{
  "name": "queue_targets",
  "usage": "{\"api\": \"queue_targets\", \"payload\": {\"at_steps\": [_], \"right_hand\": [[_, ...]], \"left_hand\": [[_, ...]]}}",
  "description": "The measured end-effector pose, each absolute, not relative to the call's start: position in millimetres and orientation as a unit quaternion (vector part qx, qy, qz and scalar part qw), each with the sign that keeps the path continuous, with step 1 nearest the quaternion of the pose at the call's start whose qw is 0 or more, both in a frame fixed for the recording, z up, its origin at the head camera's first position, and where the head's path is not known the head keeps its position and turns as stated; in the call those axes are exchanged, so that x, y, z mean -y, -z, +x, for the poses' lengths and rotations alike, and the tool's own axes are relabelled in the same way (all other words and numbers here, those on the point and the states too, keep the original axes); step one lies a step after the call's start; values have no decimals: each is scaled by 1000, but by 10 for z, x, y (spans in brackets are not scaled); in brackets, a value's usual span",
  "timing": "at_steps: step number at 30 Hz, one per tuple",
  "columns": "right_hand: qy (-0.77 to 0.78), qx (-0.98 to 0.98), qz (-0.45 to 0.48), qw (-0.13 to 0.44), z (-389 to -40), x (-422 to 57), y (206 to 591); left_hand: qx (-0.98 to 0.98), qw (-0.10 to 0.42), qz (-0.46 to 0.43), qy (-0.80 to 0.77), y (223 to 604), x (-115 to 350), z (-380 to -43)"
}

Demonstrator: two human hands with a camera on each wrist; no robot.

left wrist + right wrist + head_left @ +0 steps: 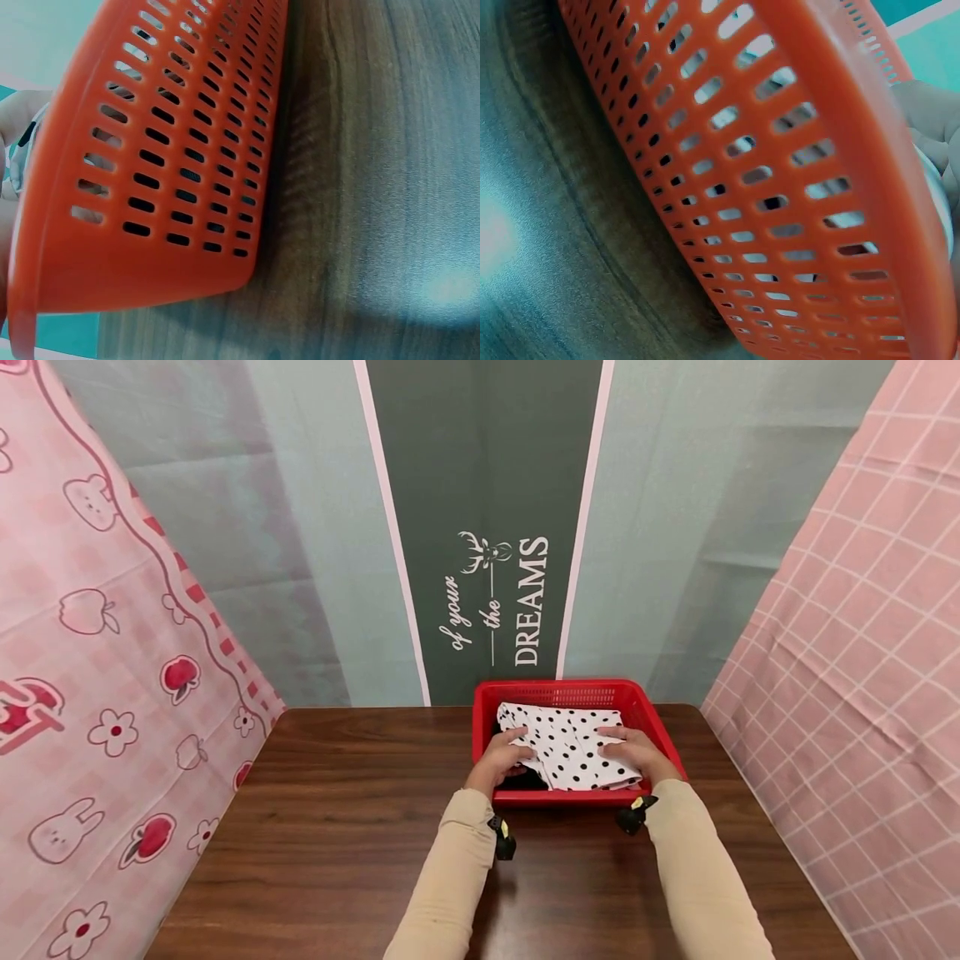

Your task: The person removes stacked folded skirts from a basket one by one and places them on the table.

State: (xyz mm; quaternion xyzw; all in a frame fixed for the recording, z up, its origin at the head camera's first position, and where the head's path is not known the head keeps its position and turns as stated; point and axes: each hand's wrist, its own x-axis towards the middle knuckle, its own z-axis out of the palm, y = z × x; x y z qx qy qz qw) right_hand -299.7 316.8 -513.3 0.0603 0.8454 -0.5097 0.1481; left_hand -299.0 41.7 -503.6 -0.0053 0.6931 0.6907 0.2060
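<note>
A folded white cloth with black polka dots (566,747) lies in a red plastic basket (577,797). My left hand (498,758) holds the cloth at its left edge, with fingers over the top. Across from it, my right hand (637,752) rests on the cloth's right part, its visible fingers laid out straight. Something black (525,779) shows under the cloth at the basket's front left. In the left wrist view the basket's slotted wall (172,150) hides most of that hand. Part of the right hand (934,120) appears beyond the rim in the right wrist view.
The basket stands at the far edge of a brown wooden table (337,827). Behind it hangs a grey-green curtain (495,460) with white lettering. Pink patterned cloth (112,652) borders the left side, and pink checked cloth (862,693) the right.
</note>
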Motion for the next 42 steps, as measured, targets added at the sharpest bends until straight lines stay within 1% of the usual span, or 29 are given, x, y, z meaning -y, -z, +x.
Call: {"api": "queue_targets", "payload": {"at_steps": [3,8,11,15,22,30,34,37,42], "right_hand": [[517,-838,69,160,-2992,-3156,5163],[562,-794,110,207,-2967,-3138,5183],[556,-791,121,225,-2949,-3161,5193],[543,-802,124,217,-2959,-3226,5233],[599,-767,112,202,-3012,-3275,5304],[623,-738,112,234,-2972,-3319,5206],[637,-728,113,228,-2971,-3335,5183],[655,-709,132,226,-2982,-3319,5198],[677,-682,127,245,-3012,-3279,5222]], "left_hand": [[-692,210,-5,-691,5071,-424,-2997],[-691,213,-2,-691,5098,-440,-2991],[-687,214,-9,-695,5104,-449,-2980],[-683,210,-12,-699,5110,-456,-2976],[-682,206,-12,-701,5085,-448,-2969],[-684,210,-13,-698,5118,-452,-2996],[-676,202,-17,-708,5117,-445,-3013],[-670,199,-21,-715,5108,-443,-3022],[-663,200,-22,-721,5083,-438,-3025]]}}
